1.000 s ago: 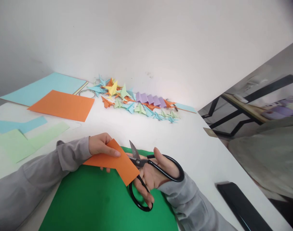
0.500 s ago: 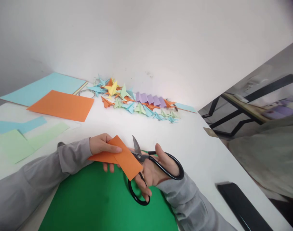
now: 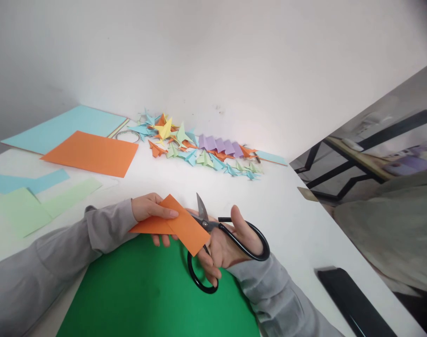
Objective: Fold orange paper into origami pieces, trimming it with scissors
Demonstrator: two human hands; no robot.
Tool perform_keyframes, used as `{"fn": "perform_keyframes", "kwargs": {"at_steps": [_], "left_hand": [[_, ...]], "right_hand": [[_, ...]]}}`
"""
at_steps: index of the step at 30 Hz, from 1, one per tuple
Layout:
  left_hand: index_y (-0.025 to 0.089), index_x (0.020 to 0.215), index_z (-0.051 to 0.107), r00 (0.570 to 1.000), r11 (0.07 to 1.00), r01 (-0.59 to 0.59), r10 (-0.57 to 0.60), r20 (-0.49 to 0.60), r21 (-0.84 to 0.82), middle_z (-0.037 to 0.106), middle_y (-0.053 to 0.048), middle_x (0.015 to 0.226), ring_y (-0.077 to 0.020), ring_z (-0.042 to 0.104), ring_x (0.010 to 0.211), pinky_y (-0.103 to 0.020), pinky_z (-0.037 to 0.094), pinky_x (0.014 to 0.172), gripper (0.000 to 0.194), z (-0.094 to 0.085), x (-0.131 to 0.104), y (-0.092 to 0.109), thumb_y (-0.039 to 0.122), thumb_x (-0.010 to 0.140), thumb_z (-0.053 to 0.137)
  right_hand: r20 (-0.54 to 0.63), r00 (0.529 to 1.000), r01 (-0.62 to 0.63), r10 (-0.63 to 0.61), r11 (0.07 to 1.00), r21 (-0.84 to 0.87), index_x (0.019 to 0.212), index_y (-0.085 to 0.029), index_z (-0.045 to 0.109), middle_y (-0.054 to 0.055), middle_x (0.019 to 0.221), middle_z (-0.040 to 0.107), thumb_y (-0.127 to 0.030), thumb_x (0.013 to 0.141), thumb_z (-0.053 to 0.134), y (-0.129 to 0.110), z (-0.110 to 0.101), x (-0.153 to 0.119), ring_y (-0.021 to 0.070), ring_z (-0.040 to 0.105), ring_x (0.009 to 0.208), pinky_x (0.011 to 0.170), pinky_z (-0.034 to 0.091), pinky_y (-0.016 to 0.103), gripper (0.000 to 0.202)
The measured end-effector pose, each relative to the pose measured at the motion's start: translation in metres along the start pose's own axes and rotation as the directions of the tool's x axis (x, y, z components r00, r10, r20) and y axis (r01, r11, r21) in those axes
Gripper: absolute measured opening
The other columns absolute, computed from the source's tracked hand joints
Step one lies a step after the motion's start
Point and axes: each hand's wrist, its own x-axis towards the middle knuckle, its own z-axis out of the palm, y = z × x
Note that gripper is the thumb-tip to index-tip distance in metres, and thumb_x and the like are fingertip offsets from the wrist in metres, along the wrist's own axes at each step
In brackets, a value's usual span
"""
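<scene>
My left hand [image 3: 153, 210] pinches overlapping pieces of orange paper [image 3: 190, 234], the thumb on top and the fingers beneath. One strip slants down to the right toward my other hand. With its fingers and thumb through the black loop handles, my right hand [image 3: 224, 243] holds a pair of scissors [image 3: 205, 224]. The blades are spread apart; one points up, and the other is partly hidden behind the orange paper. Both hands are above a green sheet [image 3: 143, 290] on the white table.
Folded paper shapes [image 3: 180, 135] in several colours lie along the wall. An orange sheet [image 3: 90, 154] overlaps a light blue sheet [image 3: 69, 126] at the left. Green paper pieces [image 3: 24, 210] lie nearer. A black object [image 3: 350, 299] rests at the right; a person's clothing [image 3: 389, 220] shows beyond.
Both hands, the orange paper and the scissors have risen very slightly in the view. The scissors' blades stay apart, and both grips are unchanged.
</scene>
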Motion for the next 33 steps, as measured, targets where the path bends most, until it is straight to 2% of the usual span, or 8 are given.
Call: {"fn": "perform_keyframes", "kwargs": {"at_steps": [8,18,24,28,33], "left_hand": [[0.010,0.079,0.071,1.000,1.000,0.017,-0.017,-0.021,0.006,0.071,-0.010,0.070,-0.0166,0.064,0.051,-0.026,0.054,0.050,0.024,0.0010,-0.0009,0.0029,0.030,0.077,0.058],[0.011,0.099,0.068,0.998,1.000,-0.007,0.007,0.067,0.001,0.069,-0.009,0.063,-0.0184,0.065,0.051,-0.027,0.054,0.049,0.030,0.0011,0.0019,-0.0034,0.029,0.076,0.060],[0.009,0.095,0.069,0.999,0.999,-0.041,0.041,0.016,-0.011,0.069,-0.010,0.063,-0.0185,0.064,0.050,-0.027,0.054,0.048,0.031,0.0026,0.0026,-0.0054,0.033,0.076,0.061],[0.009,0.094,0.069,0.998,0.997,-0.067,0.067,-0.015,-0.028,0.070,-0.011,0.066,-0.0179,0.065,0.051,-0.025,0.053,0.048,0.031,0.0000,0.0030,-0.0056,0.033,0.076,0.061],[0.010,0.093,0.070,0.997,0.998,-0.064,0.065,0.035,-0.025,0.070,-0.011,0.064,-0.0177,0.065,0.052,-0.025,0.054,0.048,0.026,-0.0027,0.0026,-0.0058,0.029,0.076,0.062]], "right_hand": [[0.045,0.997,0.053,-0.054,0.998,0.031,0.140,-0.021,0.005,0.004,0.070,0.059,-0.077,0.069,-0.005,0.0000,0.0013,0.0000,0.0159,0.053,0.048,0.055,0.041,0.036,0.091],[-0.005,0.999,-0.052,0.052,0.998,-0.039,0.139,-0.019,0.008,0.004,0.066,0.058,-0.075,0.065,-0.016,0.0025,-0.0006,-0.0011,0.0159,0.052,0.046,0.051,0.039,0.034,0.096],[-0.057,0.996,-0.069,0.066,0.997,-0.037,0.138,-0.015,0.011,0.003,0.063,0.057,-0.071,0.061,-0.025,0.0005,-0.0003,-0.0011,0.0154,0.049,0.045,0.054,0.040,0.037,0.101],[-0.036,0.997,-0.065,0.064,0.997,-0.036,0.137,-0.015,0.015,0.003,0.064,0.057,-0.072,0.062,-0.023,-0.0014,-0.0003,-0.0014,0.0142,0.048,0.043,0.056,0.041,0.039,0.102],[-0.012,0.996,-0.086,0.086,0.996,-0.026,0.135,-0.015,0.017,0.005,0.065,0.058,-0.074,0.064,-0.019,-0.0001,-0.0026,-0.0031,0.0160,0.050,0.045,0.053,0.040,0.038,0.100]]}}
